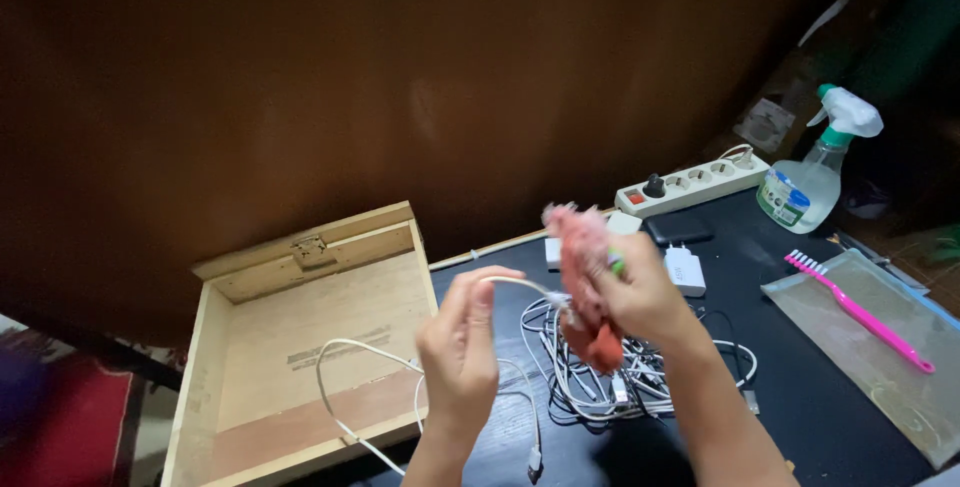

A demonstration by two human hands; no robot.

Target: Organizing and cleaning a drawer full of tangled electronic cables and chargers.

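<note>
white cable (520,285) pinched near plug end by left hand (458,349) | pink cloth (583,277) clenched in right hand (640,292), pressed on cable | held above cable tangle (610,377) on black table (820,397) | cable best kept taut, wiped in short strokes | wooden box (300,347) at left

worktop (840,397): black, under both hands | cable pile (610,377): white, tangled, just below right hand (630,292) | white charger (685,270): just beyond right hand | power strip (692,185): far edge | spray bottle (812,182): far right | clear pouch (880,367) with pink brush (860,312): right of hands | wooden box (300,342): open, left of left hand (460,347)
</note>
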